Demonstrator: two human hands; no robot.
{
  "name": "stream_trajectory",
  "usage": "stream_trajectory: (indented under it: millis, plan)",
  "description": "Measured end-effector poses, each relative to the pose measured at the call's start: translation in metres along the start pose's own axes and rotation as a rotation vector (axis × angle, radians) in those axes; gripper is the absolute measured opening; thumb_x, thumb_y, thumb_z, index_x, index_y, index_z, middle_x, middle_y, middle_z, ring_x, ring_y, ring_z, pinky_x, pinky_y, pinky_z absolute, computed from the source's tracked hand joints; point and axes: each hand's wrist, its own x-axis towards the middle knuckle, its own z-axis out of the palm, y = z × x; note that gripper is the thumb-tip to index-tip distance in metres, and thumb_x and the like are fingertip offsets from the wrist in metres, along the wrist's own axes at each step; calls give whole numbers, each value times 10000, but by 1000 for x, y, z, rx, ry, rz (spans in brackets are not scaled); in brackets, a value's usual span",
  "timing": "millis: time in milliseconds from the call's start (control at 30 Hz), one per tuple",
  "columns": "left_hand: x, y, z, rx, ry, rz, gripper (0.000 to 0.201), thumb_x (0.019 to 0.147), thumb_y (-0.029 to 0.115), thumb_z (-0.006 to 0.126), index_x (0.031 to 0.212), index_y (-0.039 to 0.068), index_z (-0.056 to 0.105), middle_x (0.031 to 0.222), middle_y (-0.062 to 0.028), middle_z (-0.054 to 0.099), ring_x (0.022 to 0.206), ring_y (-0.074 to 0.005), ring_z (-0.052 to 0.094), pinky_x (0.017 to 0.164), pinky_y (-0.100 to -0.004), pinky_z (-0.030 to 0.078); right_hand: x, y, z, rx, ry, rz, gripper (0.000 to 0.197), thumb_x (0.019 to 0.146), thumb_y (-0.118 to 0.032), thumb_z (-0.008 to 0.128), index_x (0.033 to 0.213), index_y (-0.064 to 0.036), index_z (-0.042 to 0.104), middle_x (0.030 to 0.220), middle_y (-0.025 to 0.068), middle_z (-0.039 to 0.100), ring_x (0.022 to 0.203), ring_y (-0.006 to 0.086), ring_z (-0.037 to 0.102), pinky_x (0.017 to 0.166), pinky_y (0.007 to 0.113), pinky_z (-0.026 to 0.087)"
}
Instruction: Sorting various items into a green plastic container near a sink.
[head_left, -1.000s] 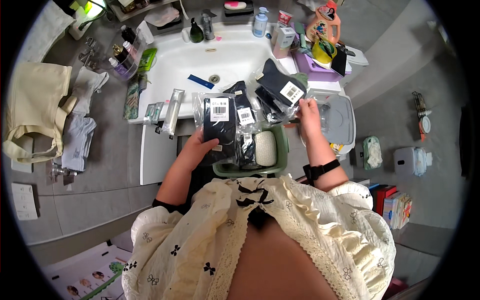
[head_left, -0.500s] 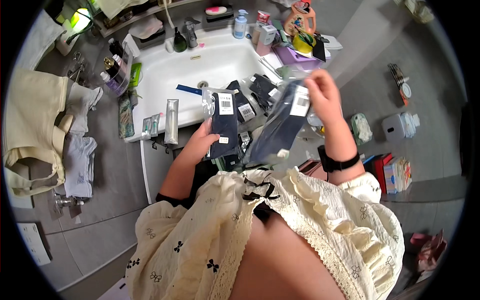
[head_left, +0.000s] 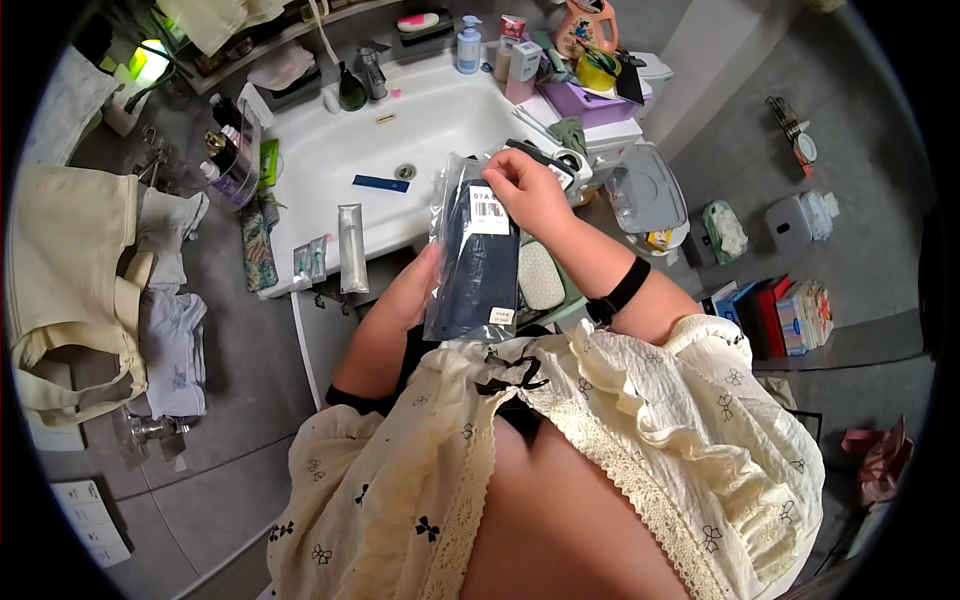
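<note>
Grasping with the right hand point(head_left: 530, 192) the upper edge of a clear packet point(head_left: 475, 265) of dark blue cloth, and touching its left side with the left hand point(head_left: 408, 288); cannot tell the grip there, because of hidden fingers. Showing, just below the right hand, a white label point(head_left: 488, 214) with barcode and print, partly covered; showing also, at the lower right corner, a smaller label point(head_left: 501, 317), too tiny for reading. Overlapping, beyond the left hand, the front edge of the white sink point(head_left: 392, 235). Leaving a gap between the left hand and a silvery tube pack point(head_left: 352, 250).
</note>
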Motion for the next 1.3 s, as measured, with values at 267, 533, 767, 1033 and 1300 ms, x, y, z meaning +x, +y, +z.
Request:
stream_trajectory:
  millis: [267, 533, 767, 1033, 1300]
  plan:
    - [8, 2, 4, 522, -44, 70, 629, 691, -75, 577, 1253, 5, 306, 1123, -78, 488, 1016, -151, 491, 875, -313, 406, 3, 14, -3, -180, 1, 31, 300, 786, -222, 591, 996, -13, 543, 918, 140, 599, 799, 260, 582, 726, 319, 452]
    - [2, -3, -27, 331, 137, 126, 624, 684, -80, 555, 1254, 11, 318, 1090, -104, 515, 957, -187, 537, 807, -310, 462, -14, 163, -90, -429, 405, 477, 479, 725, -189, 624, 1121, 10, 444, 957, 157, 559, 789, 205, 583, 567, 286, 482]
    - [1, -8, -27, 401, 417, 97, 574, 667, -72, 551, 1206, 17, 373, 1031, -86, 538, 928, -192, 546, 812, -314, 448, -6, 191, -110, 11, 142, 976, 542, 705, -399, 659, 1052, -20, 487, 888, 90, 555, 785, 192, 528, 645, 339, 437]
    - [7, -16, -16, 364, 484, 177, 554, 663, -79, 534, 1193, 2, 397, 1055, -92, 546, 960, -199, 540, 837, -310, 431, 14, 195, -95, 205, 77, 1127, 544, 709, -490, 633, 1020, -62, 507, 930, 47, 497, 806, 198, 456, 684, 351, 390]
    - [8, -20, -9, 351, 546, 173, 557, 666, -76, 523, 1203, 5, 395, 1051, -90, 548, 961, -202, 539, 837, -309, 430, 20, 193, -93, 237, 56, 906, 197, 779, -286, 557, 879, -120, 523, 768, 11, 488, 646, 147, 470, 549, 307, 382]
